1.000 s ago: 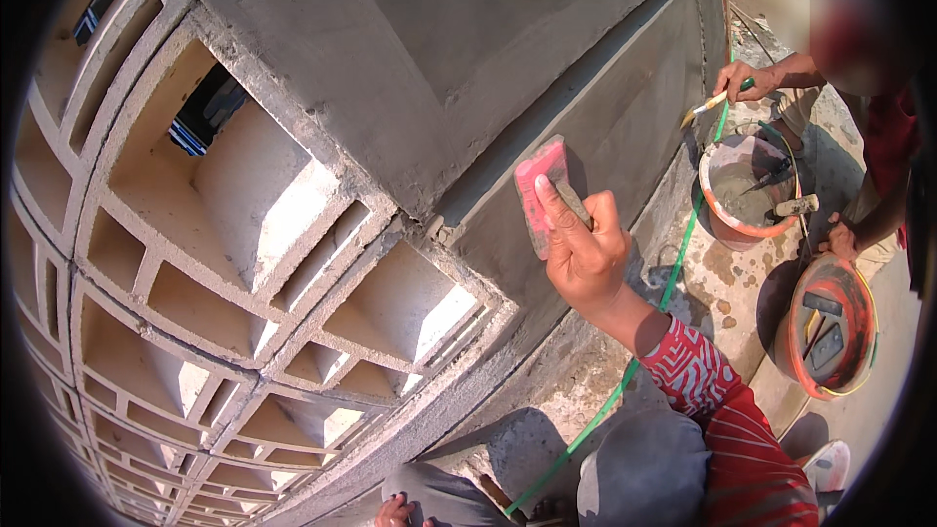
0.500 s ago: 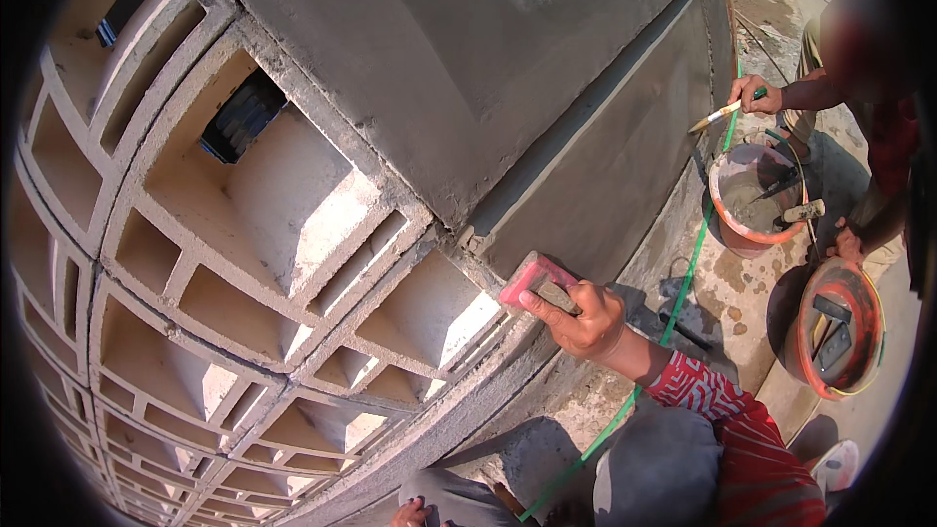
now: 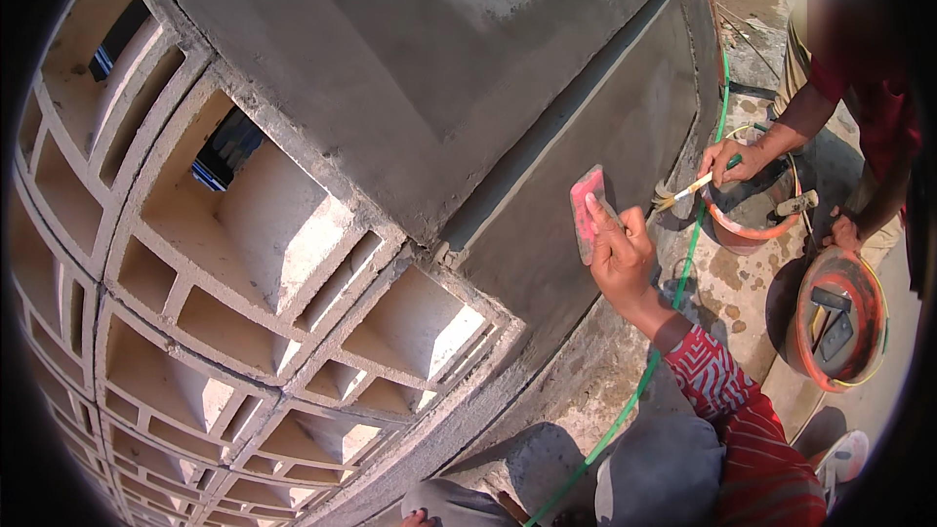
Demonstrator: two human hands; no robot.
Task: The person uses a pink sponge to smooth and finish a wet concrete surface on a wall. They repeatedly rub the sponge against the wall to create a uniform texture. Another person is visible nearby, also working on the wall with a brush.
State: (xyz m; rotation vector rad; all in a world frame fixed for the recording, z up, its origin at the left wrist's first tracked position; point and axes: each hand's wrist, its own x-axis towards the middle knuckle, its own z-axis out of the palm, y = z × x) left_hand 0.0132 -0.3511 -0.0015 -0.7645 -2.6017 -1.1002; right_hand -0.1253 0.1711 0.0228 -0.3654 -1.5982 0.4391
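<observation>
My right hand (image 3: 625,263) is closed around a small plastering float (image 3: 588,215) with a pink-red body, tilted on edge beside the grey rendered wall panel (image 3: 547,234). Whether the float touches the render cannot be made out. At the lower edge, a few fingertips of my left hand (image 3: 418,519) lie against my grey-trousered knee (image 3: 459,503), with nothing seen in them; the rest of that hand is out of frame. Across from me, another person's hand (image 3: 732,158) holds a brush (image 3: 683,192) low by the wall's foot.
Pale openwork blocks (image 3: 229,327) fill the left side. An orange-rimmed bucket (image 3: 747,224) stands near the co-worker, whose other hand is by a second bucket (image 3: 805,317) with tools inside. A green hose or cord (image 3: 639,390) runs along the concrete. A pale container (image 3: 847,454) stands lower right.
My right hand has moved up and right with the float, from the panel's lower corner, and turned it more upright. The co-worker's brush has come down and left toward the wall's foot.
</observation>
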